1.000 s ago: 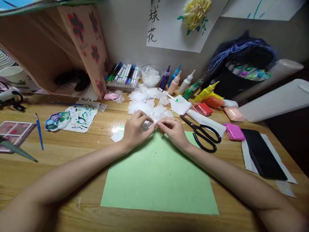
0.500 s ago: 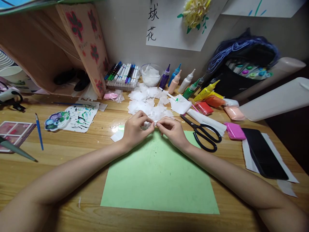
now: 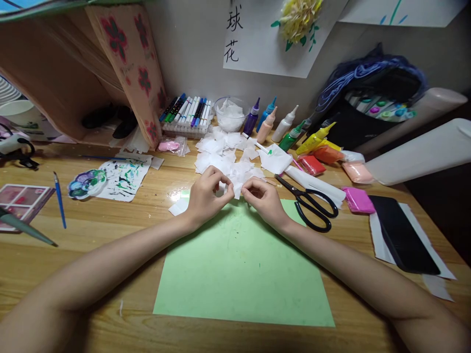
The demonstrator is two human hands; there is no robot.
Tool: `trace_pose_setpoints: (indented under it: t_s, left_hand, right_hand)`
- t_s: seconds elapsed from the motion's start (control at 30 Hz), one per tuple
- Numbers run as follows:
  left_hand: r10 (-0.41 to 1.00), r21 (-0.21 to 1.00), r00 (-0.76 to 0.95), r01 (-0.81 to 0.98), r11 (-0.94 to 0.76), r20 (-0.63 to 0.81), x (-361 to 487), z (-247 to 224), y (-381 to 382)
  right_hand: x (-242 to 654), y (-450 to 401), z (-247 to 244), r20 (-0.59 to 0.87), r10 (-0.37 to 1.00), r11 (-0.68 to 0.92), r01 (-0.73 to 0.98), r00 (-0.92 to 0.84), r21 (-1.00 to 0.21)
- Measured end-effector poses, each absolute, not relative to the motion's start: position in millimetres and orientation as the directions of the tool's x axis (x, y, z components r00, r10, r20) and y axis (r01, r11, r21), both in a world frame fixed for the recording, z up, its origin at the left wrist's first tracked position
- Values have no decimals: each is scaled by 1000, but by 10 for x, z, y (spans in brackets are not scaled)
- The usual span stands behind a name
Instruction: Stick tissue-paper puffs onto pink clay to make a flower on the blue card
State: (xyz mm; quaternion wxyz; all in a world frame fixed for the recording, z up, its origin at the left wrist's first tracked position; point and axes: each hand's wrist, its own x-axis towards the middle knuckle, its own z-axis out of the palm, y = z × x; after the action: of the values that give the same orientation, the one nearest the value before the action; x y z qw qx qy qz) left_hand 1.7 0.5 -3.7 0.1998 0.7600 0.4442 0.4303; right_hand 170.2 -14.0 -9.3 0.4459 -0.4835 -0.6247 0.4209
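Note:
My left hand point(image 3: 210, 194) is over the far edge of the green sheet point(image 3: 243, 274), its thumb and forefinger pinched together. Facing it, a small gap away, my right hand point(image 3: 265, 201) has its fingers curled into a pinch too. A white tissue piece point(image 3: 237, 186) shows between the fingertips; which hand grips it is too small to tell. Beyond the hands lies a heap of white paper pieces point(image 3: 215, 159), with a glass bowl point(image 3: 231, 117) of more pieces behind it. Black scissors point(image 3: 312, 201) lie to the right of my right hand.
Paint bottles point(image 3: 282, 128) and a marker tray point(image 3: 187, 117) stand along the wall. Clay packets point(image 3: 357, 199) and a black phone point(image 3: 405, 235) lie at right. A paint-stained sheet point(image 3: 127, 179), a palette point(image 3: 87, 184) and a blue brush point(image 3: 59, 201) are at left.
My fingertips have moved slightly apart, and more of the white tissue shows between them. My forearms have hardly moved.

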Motion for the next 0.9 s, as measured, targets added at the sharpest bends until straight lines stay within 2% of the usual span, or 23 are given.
trace_pose_setpoints:
  t_s: [0.17, 0.9]
  left_hand:
    - [823, 654, 309, 500, -567, 477, 21, -33, -5]
    - [839, 654, 288, 529, -541, 462, 19, -35, -20]
  right_hand:
    - [1701, -137, -100, 182, 970, 219, 254, -162, -942]
    - [1696, -159, -90, 224, 959, 269, 315, -170, -910]
